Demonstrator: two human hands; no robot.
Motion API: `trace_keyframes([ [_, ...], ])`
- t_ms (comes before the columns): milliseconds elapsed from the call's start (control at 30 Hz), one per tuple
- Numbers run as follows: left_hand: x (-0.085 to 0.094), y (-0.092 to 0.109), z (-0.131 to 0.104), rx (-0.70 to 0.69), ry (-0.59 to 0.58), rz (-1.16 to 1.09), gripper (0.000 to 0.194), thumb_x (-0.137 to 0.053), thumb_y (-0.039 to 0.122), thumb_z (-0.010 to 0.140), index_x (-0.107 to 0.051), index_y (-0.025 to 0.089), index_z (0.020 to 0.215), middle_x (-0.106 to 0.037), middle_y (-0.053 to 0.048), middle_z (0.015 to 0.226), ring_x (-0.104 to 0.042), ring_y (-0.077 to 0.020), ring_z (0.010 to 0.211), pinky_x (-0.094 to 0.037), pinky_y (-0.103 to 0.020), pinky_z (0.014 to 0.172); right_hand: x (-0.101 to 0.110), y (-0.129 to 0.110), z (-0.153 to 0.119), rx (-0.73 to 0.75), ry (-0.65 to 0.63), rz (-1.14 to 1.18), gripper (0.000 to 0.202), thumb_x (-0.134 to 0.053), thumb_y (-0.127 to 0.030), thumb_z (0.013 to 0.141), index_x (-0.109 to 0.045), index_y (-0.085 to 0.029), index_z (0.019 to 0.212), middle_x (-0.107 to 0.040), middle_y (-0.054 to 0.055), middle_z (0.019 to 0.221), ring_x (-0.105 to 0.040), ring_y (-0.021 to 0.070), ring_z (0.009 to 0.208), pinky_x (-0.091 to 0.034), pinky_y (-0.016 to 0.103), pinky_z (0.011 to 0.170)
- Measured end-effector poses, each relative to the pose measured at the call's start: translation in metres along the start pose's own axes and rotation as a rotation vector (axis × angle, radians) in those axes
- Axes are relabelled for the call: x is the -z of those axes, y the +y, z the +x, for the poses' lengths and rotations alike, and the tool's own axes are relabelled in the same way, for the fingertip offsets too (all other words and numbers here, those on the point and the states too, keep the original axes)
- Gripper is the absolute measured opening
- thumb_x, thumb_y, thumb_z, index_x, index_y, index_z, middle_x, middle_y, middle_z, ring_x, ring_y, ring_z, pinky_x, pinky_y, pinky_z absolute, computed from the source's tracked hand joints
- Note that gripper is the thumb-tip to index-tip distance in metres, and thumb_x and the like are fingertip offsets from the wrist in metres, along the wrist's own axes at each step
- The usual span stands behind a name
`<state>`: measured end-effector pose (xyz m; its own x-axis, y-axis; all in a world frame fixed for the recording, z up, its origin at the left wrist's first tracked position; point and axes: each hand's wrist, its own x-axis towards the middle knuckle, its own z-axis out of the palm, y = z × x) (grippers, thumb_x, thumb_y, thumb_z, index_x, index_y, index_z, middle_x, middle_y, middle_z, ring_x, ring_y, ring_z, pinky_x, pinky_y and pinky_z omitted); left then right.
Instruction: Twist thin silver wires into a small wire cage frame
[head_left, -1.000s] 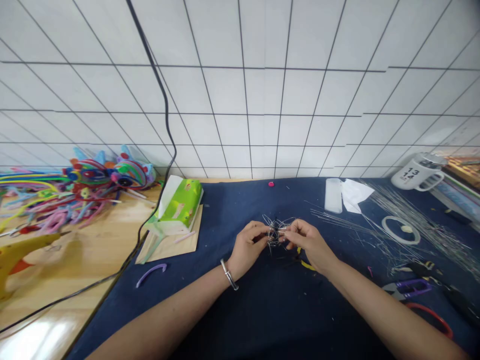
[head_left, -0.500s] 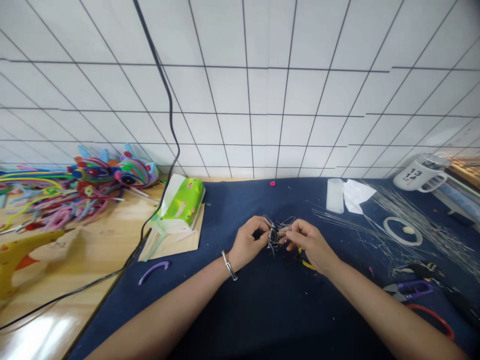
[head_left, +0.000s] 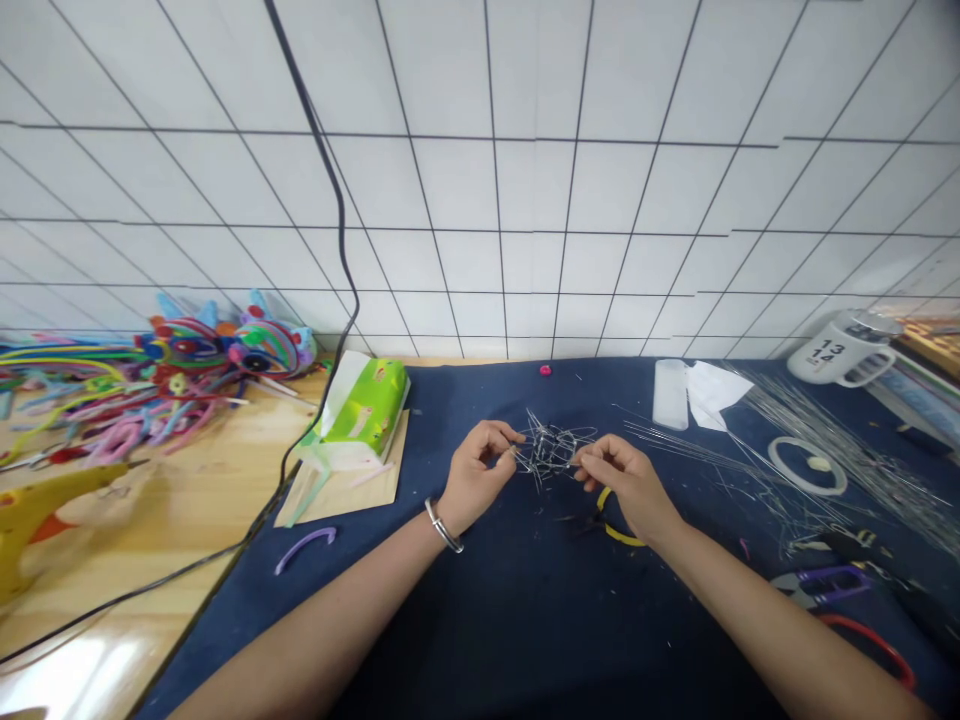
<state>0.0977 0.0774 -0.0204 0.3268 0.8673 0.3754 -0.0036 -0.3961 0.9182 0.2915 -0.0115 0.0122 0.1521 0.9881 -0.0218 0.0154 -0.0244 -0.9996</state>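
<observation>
1 wire tangle: L hand pinches L edge, R hand pinches R edge; yellow handle nr R hand.

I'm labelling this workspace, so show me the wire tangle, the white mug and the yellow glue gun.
Wire tangle (head_left: 551, 452), head view: on its dark middle.
White mug (head_left: 823, 353), head view: on its numbered side.
Yellow glue gun (head_left: 36, 502), head view: on its body.

A tangled silver-and-black wire form, bristling with thin ends, sits between the fingers.
</observation>
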Motion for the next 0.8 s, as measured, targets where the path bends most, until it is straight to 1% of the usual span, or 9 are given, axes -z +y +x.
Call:
trace_keyframes([
  [100, 0.000, 0.001, 0.000, 0.028, 0.065, -0.039, 0.012, -0.057, 0.013, 0.074, -0.048, 0.016, 0.067, -0.056, -0.005, 0.089, -0.058, -0.0151, 0.081, -0.047, -0.028, 0.072, -0.001, 0.005, 0.000, 0.009, -0.051, -0.036, 0.010, -0.057, -0.027, 0.079, -0.056, -0.019, 0.084, -0.061, 0.004, 0.089, -0.057, 0.0148, 0.075, -0.046, 0.028, 0.065],
  [200, -0.002, 0.003, 0.000, 0.064, 0.115, -0.131, 0.010, -0.058, 0.014, 0.074, -0.050, 0.016, 0.069, -0.055, -0.004, 0.089, -0.057, -0.0140, 0.080, -0.048, -0.028, 0.073, -0.003, 0.013, 0.002, 0.003, -0.017, -0.032, 0.017, -0.059, -0.024, 0.076, -0.054, -0.020, 0.093, -0.059, 0.003, 0.091, -0.056, 0.0148, 0.078, -0.047, 0.027, 0.064],
  [300, -0.005, 0.005, -0.002, 0.099, 0.163, -0.225, 0.010, -0.058, 0.015, 0.075, -0.050, 0.015, 0.068, -0.054, -0.004, 0.088, -0.057, -0.0133, 0.080, -0.049, -0.029, 0.073, -0.006, 0.019, 0.002, -0.058, 0.043, -0.006, 0.031, -0.063, -0.025, 0.073, -0.050, -0.022, 0.101, -0.057, 0.004, 0.098, -0.057, 0.0161, 0.081, -0.048, 0.026, 0.061],
  [367, -0.009, 0.008, -0.004, 0.122, 0.200, -0.261, 0.011, -0.058, 0.016, 0.075, -0.050, 0.015, 0.068, -0.054, -0.004, 0.089, -0.057, -0.0137, 0.082, -0.049, -0.028, 0.073, -0.008, 0.020, 0.000, -0.118, 0.024, 0.045, 0.038, -0.064, -0.027, 0.072, -0.047, -0.024, 0.106, -0.056, 0.005, 0.101, -0.059, 0.0169, 0.080, -0.049, 0.027, 0.058],
  [433, -0.013, 0.011, -0.008, 0.142, 0.215, -0.278, 0.012, -0.059, 0.017, 0.074, -0.050, 0.015, 0.067, -0.054, -0.004, 0.091, -0.057, -0.0143, 0.084, -0.049, -0.028, 0.072, -0.010, 0.018, -0.002, -0.174, -0.023, 0.123, 0.040, -0.063, -0.030, 0.074, -0.045, -0.025, 0.109, -0.057, 0.005, 0.102, -0.061, 0.0175, 0.078, -0.049, 0.027, 0.058],
  [533, -0.017, 0.015, -0.012, 0.149, 0.183, -0.295, 0.012, -0.060, 0.017, 0.075, -0.050, 0.015, 0.068, -0.054, -0.004, 0.092, -0.056, -0.0143, 0.085, -0.048, -0.027, 0.073, -0.013, 0.016, -0.005, -0.250, -0.054, 0.239, 0.038, -0.061, -0.035, 0.077, -0.045, -0.025, 0.110, -0.058, 0.005, 0.097, -0.063, 0.0172, 0.076, -0.049, 0.026, 0.057],
  [633, -0.019, 0.017, -0.016, 0.135, 0.126, -0.310, 0.010, -0.058, 0.015, 0.076, -0.050, 0.015, 0.070, -0.053, -0.004, 0.092, -0.056, -0.0132, 0.083, -0.048, -0.028, 0.073, -0.013, 0.019, -0.004, -0.295, -0.044, 0.313, 0.031, -0.058, -0.037, 0.079, -0.048, -0.024, 0.105, -0.060, 0.003, 0.087, -0.062, 0.0147, 0.068, -0.047, 0.024, 0.053],
  [733, -0.019, 0.018, -0.018, 0.119, 0.080, -0.267, 0.009, -0.057, 0.013, 0.077, -0.050, 0.015, 0.070, -0.053, -0.004, 0.092, -0.055, -0.0135, 0.083, -0.047, -0.028, 0.074, -0.011, 0.026, -0.002, -0.293, -0.021, 0.330, 0.023, -0.060, -0.032, 0.077, -0.051, -0.021, 0.096, -0.059, 0.001, 0.076, -0.060, 0.0124, 0.060, -0.045, 0.022, 0.050],
  [800, -0.017, 0.016, -0.018, 0.100, 0.045, -0.217, 0.010, -0.057, 0.012, 0.077, -0.050, 0.015, 0.070, -0.053, -0.005, 0.091, -0.055, -0.0143, 0.085, -0.046, -0.028, 0.074, -0.008, 0.028, 0.000, -0.273, 0.006, 0.314, 0.020, -0.062, -0.028, 0.075, -0.051, -0.021, 0.090, -0.057, -0.001, 0.069, -0.058, 0.0124, 0.059, -0.044, 0.022, 0.050],
])
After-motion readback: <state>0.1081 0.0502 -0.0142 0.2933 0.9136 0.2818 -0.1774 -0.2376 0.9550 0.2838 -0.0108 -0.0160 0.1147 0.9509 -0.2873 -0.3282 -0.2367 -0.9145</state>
